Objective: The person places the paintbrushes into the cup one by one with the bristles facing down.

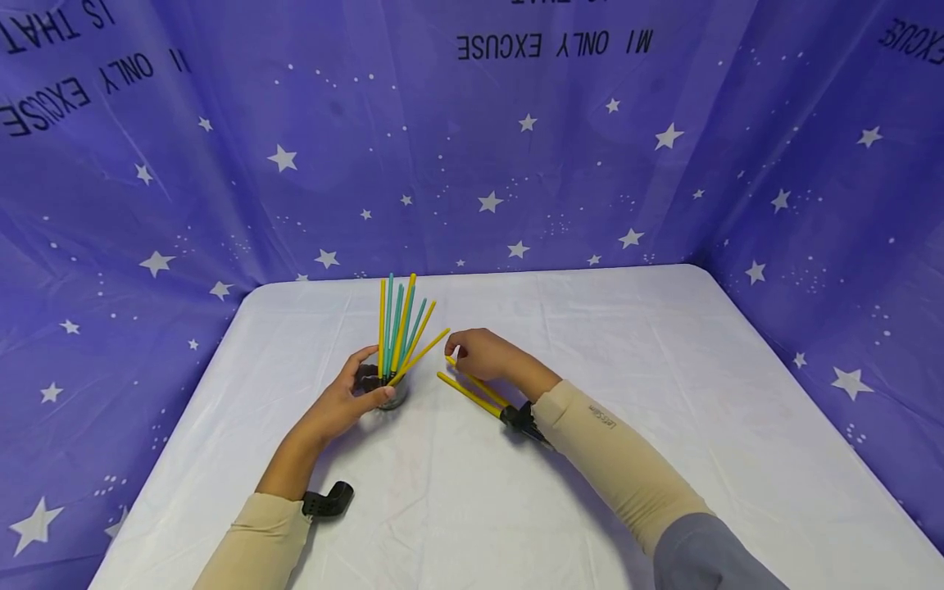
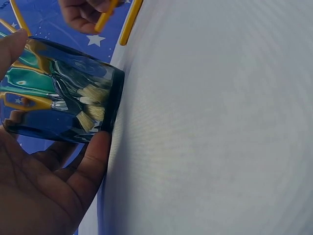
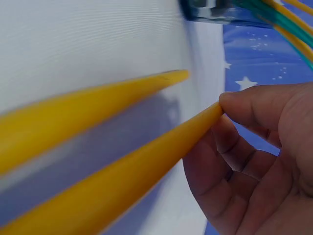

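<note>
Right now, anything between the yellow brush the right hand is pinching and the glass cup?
Nothing visible. The right hand pinches a yellow brush just right of the glass cup, with bare tablecloth between. The left hand grips the cup; its brushes fan out, one leaning toward that hand.

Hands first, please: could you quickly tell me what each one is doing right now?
Left hand: grips the glass cup.
Right hand: pinches a yellow brush handle.

Yellow and teal brush handles [image 1: 401, 324] in dark bluish glass cup [image 2: 58, 93], pale cream bristles [image 2: 90, 110] inside. Two loose brushes [image 1: 472, 392] yellow. White tablecloth [image 1: 664, 393]. Purple-blue backdrop [image 1: 147, 164] patterned with white stars, dots, black lettering. Beige sleeves [image 1: 619, 459], grey at right upper arm.
</note>
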{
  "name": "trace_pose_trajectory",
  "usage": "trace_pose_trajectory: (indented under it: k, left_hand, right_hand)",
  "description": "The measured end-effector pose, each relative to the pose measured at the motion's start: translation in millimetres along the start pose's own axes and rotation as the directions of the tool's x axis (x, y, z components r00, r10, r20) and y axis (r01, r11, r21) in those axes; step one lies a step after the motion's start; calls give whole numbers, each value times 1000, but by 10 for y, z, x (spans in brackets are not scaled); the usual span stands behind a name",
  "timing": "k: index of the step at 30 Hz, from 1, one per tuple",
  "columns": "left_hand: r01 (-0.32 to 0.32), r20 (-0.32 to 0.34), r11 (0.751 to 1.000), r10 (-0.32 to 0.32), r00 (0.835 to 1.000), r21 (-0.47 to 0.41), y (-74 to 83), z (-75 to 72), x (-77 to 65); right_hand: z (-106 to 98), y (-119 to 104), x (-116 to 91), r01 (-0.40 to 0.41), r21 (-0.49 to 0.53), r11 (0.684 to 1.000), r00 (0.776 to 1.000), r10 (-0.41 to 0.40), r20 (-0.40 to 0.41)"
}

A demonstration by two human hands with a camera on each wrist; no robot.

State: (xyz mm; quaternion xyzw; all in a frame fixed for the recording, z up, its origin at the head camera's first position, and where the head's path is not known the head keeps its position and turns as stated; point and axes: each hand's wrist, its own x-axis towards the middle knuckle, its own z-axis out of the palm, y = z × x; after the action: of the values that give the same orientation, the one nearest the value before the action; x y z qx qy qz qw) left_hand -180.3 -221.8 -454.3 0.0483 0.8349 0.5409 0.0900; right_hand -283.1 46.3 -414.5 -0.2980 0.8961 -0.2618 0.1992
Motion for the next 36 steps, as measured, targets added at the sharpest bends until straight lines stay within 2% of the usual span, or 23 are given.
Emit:
trace_pose_trajectory:
  k: [6, 12, 16, 19, 23, 28, 33, 36]
  left_hand:
    - [8, 2, 1000, -8, 1000, -3, 10, -3, -2]
    - [28, 3, 1000, -28, 1000, -9, 17, -1, -13]
    - [34, 5, 999, -33, 999, -10, 24, -3, -13]
    - [28, 4, 1000, -28, 1000, -8, 19, 0, -6]
    - [15, 3, 1000, -15, 1000, -6, 3, 2, 4]
    - [2, 2, 1000, -2, 1000, -2, -20, -2, 13]
    - [0, -1, 1000, 0, 1000, -1, -21, 0, 12]
    - [3, -2, 1000, -3, 1000, -5, -15, 4, 9]
  right_hand:
    - [-221, -39, -50, 60, 19, 998, 992, -57, -110]
    - [-464, -102, -153, 56, 113, 992, 978, -32, -205]
    - [-578, -140, -240, 72, 206, 976, 958, -10, -288]
    - [-628, -164, -298, 111, 302, 947, 933, 6, -361]
    - [-653, -202, -353, 183, 437, 881, 884, 48, -466]
    - [-645, -254, -371, 293, 580, 760, 811, 124, -571]
    - [-617, -314, -359, 379, 670, 639, 766, 190, -615]
    - [-597, -360, -348, 430, 694, 578, 743, 211, -635]
